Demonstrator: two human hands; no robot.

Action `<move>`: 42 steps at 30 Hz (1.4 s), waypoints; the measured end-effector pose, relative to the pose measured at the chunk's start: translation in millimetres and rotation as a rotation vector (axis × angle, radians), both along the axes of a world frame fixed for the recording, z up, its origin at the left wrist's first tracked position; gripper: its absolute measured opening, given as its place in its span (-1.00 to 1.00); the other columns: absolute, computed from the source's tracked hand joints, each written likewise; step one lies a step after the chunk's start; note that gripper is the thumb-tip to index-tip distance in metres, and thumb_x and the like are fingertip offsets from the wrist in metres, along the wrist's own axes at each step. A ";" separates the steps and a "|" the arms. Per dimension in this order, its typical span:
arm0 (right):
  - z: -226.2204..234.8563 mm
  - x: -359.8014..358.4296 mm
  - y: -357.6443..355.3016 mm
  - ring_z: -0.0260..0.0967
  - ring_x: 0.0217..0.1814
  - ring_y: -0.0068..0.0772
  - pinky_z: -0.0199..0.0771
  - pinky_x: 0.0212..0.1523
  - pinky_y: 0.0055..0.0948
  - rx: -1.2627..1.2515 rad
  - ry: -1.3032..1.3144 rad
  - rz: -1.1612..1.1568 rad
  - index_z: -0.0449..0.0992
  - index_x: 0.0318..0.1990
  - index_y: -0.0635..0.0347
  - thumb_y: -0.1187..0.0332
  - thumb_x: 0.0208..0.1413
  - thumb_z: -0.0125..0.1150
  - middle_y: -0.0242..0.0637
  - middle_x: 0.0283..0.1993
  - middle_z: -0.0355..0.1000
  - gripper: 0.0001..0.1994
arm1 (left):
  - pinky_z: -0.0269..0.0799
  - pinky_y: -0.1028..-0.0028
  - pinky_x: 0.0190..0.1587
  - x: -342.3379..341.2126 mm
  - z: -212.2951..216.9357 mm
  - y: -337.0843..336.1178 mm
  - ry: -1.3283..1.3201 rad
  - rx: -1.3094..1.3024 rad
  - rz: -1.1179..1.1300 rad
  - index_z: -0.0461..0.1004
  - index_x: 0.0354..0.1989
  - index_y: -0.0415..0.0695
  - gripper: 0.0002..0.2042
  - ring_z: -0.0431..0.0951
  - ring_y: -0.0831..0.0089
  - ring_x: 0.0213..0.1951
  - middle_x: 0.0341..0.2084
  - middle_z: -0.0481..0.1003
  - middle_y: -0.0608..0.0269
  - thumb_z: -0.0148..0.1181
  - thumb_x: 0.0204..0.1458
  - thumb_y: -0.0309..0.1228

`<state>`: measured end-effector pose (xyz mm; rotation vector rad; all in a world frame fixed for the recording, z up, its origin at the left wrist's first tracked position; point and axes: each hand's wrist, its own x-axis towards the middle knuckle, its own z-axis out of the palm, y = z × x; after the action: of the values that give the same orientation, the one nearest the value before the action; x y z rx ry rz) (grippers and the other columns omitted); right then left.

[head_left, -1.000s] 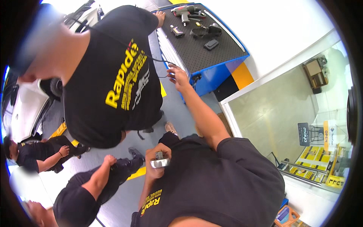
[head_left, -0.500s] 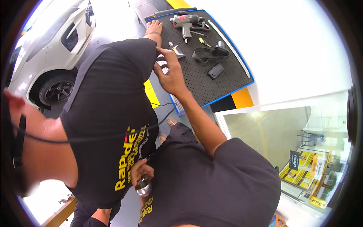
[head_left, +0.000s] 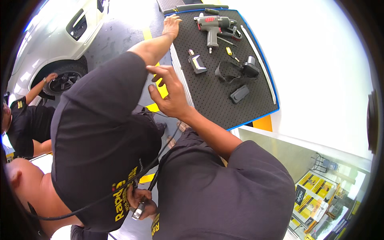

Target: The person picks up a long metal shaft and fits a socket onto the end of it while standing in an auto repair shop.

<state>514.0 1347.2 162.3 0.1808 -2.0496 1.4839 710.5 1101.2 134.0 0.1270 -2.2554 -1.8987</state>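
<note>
My right hand (head_left: pixel 170 94) is raised beside the co-worker's black sleeve (head_left: pixel 136 66), thumb and fingers apart, holding nothing. Its fingertips are at the sleeve's edge; whether they touch I cannot tell. Low by my waist, my left hand (head_left: pixel 141 196) has curled fingers, and what is in them is hidden. A shiny silver metal thing (head_left: pixel 139 211) shows at that hand; I cannot tell whether it is held or worn at the wrist. A black cable (head_left: pixel 162 150) runs past my body. The co-worker's hand (head_left: pixel 172 26) rests at the bench's left edge.
A blue-edged bench (head_left: pixel 216 106) with a perforated black top bears an impact wrench (head_left: pixel 211 29), a key with yellow tag (head_left: pixel 229 51), a headlamp (head_left: pixel 250 69), a black pack (head_left: pixel 239 94) and a small handheld device (head_left: pixel 197 64). Another person (head_left: pixel 32 124) is by a white car (head_left: pixel 44 48).
The view has shifted, so the bench sits further right and lower. My right hand has moved left along the co-worker's sleeve. Another person now shows beside the car's wheel.
</note>
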 end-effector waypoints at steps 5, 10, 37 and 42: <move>-65.1 -23.8 -80.0 0.46 -0.26 -0.46 0.42 -0.26 -0.48 -0.667 -0.516 0.274 0.47 0.13 0.15 0.39 0.25 0.15 -0.33 -0.14 0.43 -0.69 | 0.13 0.66 -0.62 83.5 43.7 -16.0 0.058 0.079 0.398 0.25 0.23 -0.46 0.30 0.18 0.67 -0.71 -0.76 0.23 0.39 -0.41 -0.21 0.73; -196.1 -16.4 -86.9 0.45 -0.34 -0.43 0.39 -0.40 -0.44 -1.509 -1.144 -0.221 0.44 -0.11 0.06 0.17 0.19 0.22 -0.42 -0.25 0.40 -0.77 | -0.05 0.61 -0.61 70.4 37.4 -9.6 0.093 0.142 0.263 0.40 0.08 -0.41 0.20 0.15 0.67 -0.70 -0.75 0.22 0.41 -0.27 -0.16 0.70; -224.2 3.7 -67.1 0.41 -0.20 -0.49 0.26 -0.32 -0.43 -1.677 -0.392 -0.595 0.41 -0.14 -0.04 0.12 0.11 0.45 -0.56 -0.19 0.35 -0.66 | -0.07 0.54 -0.59 66.3 5.6 -162.8 0.050 0.244 -0.298 0.57 -0.19 -0.29 -0.29 0.19 0.69 -0.71 -0.76 0.24 0.49 0.26 -0.17 0.24; -207.1 -11.8 -75.9 0.36 -0.18 -0.54 0.25 -0.29 -0.44 -1.676 -0.302 -0.476 0.47 -0.13 -0.10 0.15 0.16 0.41 -0.61 -0.21 0.40 -0.76 | -0.03 0.54 -0.58 43.4 12.7 -169.3 0.026 0.213 -0.350 0.58 -0.20 -0.27 -0.16 0.21 0.68 -0.70 -0.74 0.26 0.48 0.23 -0.14 0.44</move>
<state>502.2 1271.3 -44.9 -1.1132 -0.3621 2.3546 753.9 931.9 146.7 -0.2807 -2.1649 -2.2953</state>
